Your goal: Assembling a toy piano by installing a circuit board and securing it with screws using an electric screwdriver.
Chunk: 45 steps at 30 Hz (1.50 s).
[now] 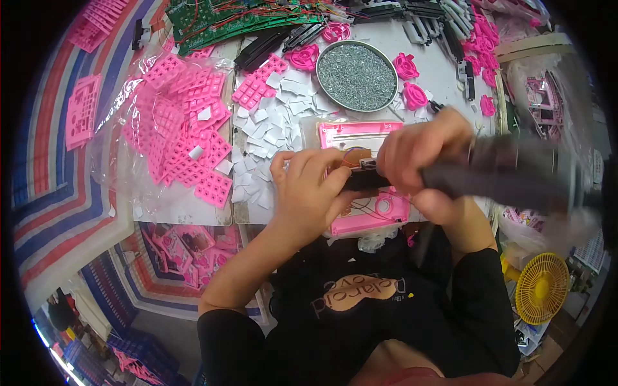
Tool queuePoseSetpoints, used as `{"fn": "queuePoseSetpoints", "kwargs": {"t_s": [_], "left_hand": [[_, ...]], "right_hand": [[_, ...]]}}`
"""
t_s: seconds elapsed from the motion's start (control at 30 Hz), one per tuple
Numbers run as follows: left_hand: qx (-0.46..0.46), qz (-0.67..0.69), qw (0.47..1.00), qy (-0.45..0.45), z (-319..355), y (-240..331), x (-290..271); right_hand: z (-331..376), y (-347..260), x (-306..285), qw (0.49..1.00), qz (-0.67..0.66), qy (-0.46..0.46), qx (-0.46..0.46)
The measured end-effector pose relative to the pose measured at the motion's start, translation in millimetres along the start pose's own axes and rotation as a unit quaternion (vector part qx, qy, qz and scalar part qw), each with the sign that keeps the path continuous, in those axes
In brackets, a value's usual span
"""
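At the near edge of the white table point(193, 209) the person's left hand point(309, 186) is curled round a small black part point(365, 179), pinning it on a flat pink plastic housing point(367, 215) — a moulded rectangular shell with a round opening near its right corner, glossy and hard-looking. The right hand point(418, 157) is wrapped tight round the dark grey handle of a power screwdriver point(502, 175), whose body is smeared with motion blur, so its tip and the exact spot it meets the black part cannot be made out; the fingers of both hands cover most of the joint. Thin reddish wires show between the hands, too small to follow. Just behind the housing, toward the far edge, stands a round shallow metal tin point(356, 76) filled with tiny silvery screws, a grainy glittering mass. Around it lie pink round gear-like mouldings point(405, 66). To the left of the hands is a loose scatter of small white paper squares point(273, 125), matte and overlapping, and further left a crumpled clear plastic bag point(129, 154) holding pink gridded keypad sheets point(180, 128), rubbery with raised square cells. At the far left corner green circuit boards point(232, 19) are stacked with red wires across them, and black strips lie beside them. A yellow fan grille point(542, 288) sits below the table's right edge, partly cut off — the stuff around it is too dim to tell.
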<state>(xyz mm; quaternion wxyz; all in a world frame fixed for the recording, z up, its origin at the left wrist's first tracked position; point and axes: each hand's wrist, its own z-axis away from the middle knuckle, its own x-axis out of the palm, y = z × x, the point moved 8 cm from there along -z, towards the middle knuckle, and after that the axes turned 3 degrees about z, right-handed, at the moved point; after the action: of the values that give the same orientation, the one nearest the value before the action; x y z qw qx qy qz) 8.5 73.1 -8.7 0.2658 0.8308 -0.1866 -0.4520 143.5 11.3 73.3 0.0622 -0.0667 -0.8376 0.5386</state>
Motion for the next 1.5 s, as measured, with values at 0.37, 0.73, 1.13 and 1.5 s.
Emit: {"fn": "queuePoseSetpoints", "kwargs": {"t_s": [0.37, 0.73, 1.13, 1.5], "left_hand": [[-0.071, 0.18, 0.967, -0.164, -34, -27, 8], [-0.15, 0.321, 0.917, -0.181, -48, -38, 18], [-0.025, 0.125, 0.992, -0.019, -40, -23, -5], [0.0, 0.044, 0.999, -0.014, -36, -3, 5]], "right_hand": [[42, 13, 5, 0.801, 0.567, -0.169, 0.088], [44, 10, 8, 0.817, 0.548, -0.141, 0.114], [151, -17, -117, 0.75, 0.611, 0.08, 0.24], [64, 15, -6, 0.858, 0.511, 0.055, 0.021]]}}
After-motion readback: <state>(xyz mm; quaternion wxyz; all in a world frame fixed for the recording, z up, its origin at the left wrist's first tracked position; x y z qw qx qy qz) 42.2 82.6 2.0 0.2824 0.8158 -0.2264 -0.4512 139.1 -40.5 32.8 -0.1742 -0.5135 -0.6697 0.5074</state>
